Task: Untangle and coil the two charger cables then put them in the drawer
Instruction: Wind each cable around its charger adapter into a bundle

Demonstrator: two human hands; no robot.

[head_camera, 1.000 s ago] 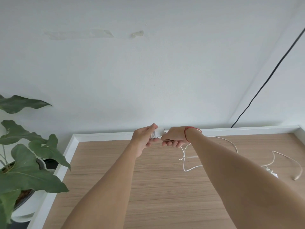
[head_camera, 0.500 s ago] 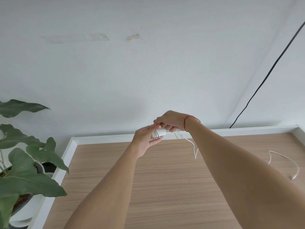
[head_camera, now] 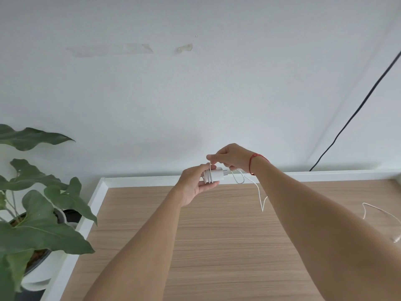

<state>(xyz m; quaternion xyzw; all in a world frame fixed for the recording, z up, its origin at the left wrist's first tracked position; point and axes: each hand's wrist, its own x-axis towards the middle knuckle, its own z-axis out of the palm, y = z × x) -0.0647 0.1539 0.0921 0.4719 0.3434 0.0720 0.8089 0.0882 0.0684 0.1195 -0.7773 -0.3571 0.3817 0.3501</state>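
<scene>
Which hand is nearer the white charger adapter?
Left. The left hand holds the adapter in its palm; the right hand is just above it, pinching the cable.

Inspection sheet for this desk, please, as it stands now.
Surface: wooden desk, white rim.
Job's things: white charger plug with cable wound round it; second cable loose on the desk at right.
Clutter: nothing seen.
Hands: left hand holds the plug; right hand pinches the cable above it.
Cables: loose tail hangs toward the desk; black wire runs down the wall.
Surroundings: potted plant at left; tape marks on wall.
</scene>
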